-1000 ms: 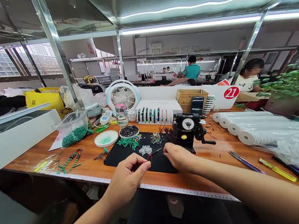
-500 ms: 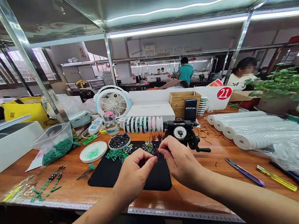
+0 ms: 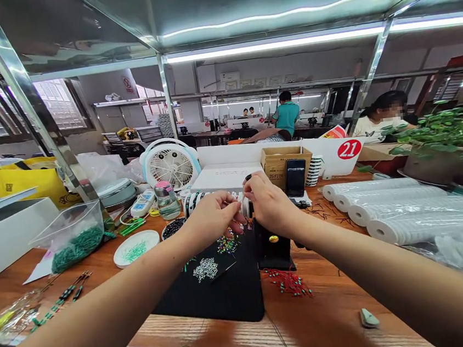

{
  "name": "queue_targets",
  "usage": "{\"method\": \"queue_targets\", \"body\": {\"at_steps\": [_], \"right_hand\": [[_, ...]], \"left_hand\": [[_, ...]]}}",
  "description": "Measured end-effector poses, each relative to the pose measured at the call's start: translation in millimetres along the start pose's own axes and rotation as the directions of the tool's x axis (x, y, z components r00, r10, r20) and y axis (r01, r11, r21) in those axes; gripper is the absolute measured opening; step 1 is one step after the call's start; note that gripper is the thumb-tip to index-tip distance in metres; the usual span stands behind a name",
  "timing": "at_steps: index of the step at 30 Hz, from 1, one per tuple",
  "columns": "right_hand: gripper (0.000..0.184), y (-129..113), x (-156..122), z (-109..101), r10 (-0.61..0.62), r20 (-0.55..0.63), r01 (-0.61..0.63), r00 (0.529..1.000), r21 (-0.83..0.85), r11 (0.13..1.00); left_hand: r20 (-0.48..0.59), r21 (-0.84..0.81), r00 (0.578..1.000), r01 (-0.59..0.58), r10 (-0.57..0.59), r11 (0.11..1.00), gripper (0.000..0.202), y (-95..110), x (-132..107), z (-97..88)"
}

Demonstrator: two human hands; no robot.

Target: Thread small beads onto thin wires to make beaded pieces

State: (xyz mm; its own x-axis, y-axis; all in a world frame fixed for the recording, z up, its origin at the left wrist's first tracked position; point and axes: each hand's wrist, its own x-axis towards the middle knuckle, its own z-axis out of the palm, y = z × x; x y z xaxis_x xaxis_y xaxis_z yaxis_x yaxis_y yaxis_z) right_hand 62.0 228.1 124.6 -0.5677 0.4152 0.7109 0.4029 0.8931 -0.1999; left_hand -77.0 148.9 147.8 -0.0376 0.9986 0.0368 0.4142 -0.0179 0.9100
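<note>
Workshop benches run off under steel shelving, with a co-worker [image 3: 379, 125] at the right and another person [image 3: 286, 113] standing farther back. On the near wooden bench [image 3: 333, 317], a black mat [image 3: 212, 302] lies squarely before the wearer, probably to stop loose pieces rolling and make them easy to see against the dark. Silver beads [image 3: 205, 269] and coloured beads [image 3: 227, 244] sit on it. A bowl of black beads [image 3: 173, 227] and a plate of green pieces [image 3: 131, 249] stand just beyond, likely kept there for easy reach.

Both forearms are raised over the mat, bringing the left hand [image 3: 213, 215] and right hand [image 3: 270, 205] together at the end of a white rack [image 3: 191, 205] wound with dark bands. The left fingers [image 3: 232, 209] and right fingers [image 3: 253, 185] curl inward as if pinching, but whether they grasp anything is too small to tell.

Half a second earlier, the hands were lower, over the mat, around a red strand, which can no longer be seen. The clamp's dial is now hidden behind the right hand, leaving only its black base [image 3: 273, 249] showing. Red-and-green pieces [image 3: 288, 283] have come into view on the wood beside it.
</note>
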Motion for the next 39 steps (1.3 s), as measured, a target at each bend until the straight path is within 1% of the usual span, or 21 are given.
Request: {"method": "queue_targets", "body": {"at_steps": [4, 8, 10, 14, 16, 18, 21, 25, 29, 33, 39], "right_hand": [[0.010, 5, 4, 2, 0.016, -0.001, -0.016, 1.000, 0.027, 0.999], [0.008, 7, 2, 3, 0.009, -0.031, -0.008, 0.999, 0.043, 0.999], [0.008, 8, 2, 4, 0.010, -0.040, -0.009, 0.999, 0.038, 0.999], [0.011, 8, 1, 4, -0.002, -0.023, 0.002, 1.000, 0.000, 1.000], [0.014, 8, 1, 5, -0.004, -0.018, 0.004, 1.000, -0.028, 1.000], [0.015, 8, 1, 4, -0.008, -0.008, 0.008, 1.000, -0.060, 0.998], [0.015, 7, 2, 4, -0.021, 0.011, 0.023, 1.000, -0.111, 0.994], [0.014, 7, 3, 4, -0.038, 0.025, 0.042, 0.999, -0.155, 0.987], [0.017, 7, 3, 3, -0.074, 0.041, 0.080, 0.996, -0.165, 0.983], [0.018, 8, 2, 4, -0.078, 0.036, 0.083, 0.996, -0.160, 0.984], [0.017, 11, 2, 7, -0.076, -0.002, 0.075, 0.997, -0.138, 0.988]], "left_hand": [[-0.011, -0.037, 1.000, -0.010, 0.010, 0.999, 0.016, -6, 6, 7.1], [-0.043, -0.100, 0.998, -0.051, 0.047, 0.994, 0.019, -15, 6, 16.4], [-0.059, -0.134, 0.997, -0.051, 0.044, 0.990, 0.019, -15, 4, 19.6], [-0.044, -0.228, 0.998, 0.028, -0.039, 0.973, 0.010, -14, -3, 25.8], [-0.048, -0.287, 0.995, 0.066, -0.083, 0.956, 0.006, -17, -7, 29.7], [-0.056, -0.327, 0.994, 0.073, -0.096, 0.942, 0.007, -23, -10, 33.9], [-0.065, -0.344, 0.992, 0.076, -0.105, 0.936, 0.012, -34, -11, 39.4], [-0.078, -0.373, 0.984, 0.120, -0.160, 0.920, 0.011, -47, -8, 44.1], [-0.072, -0.377, 0.985, 0.121, -0.159, 0.918, 0.013, -55, -3, 46.5], [-0.066, -0.391, 0.987, 0.108, -0.145, 0.914, 0.014, -58, -1, 47.8], [-0.072, -0.400, 0.987, 0.105, -0.146, 0.910, 0.013, -56, -1, 48.3]]}}
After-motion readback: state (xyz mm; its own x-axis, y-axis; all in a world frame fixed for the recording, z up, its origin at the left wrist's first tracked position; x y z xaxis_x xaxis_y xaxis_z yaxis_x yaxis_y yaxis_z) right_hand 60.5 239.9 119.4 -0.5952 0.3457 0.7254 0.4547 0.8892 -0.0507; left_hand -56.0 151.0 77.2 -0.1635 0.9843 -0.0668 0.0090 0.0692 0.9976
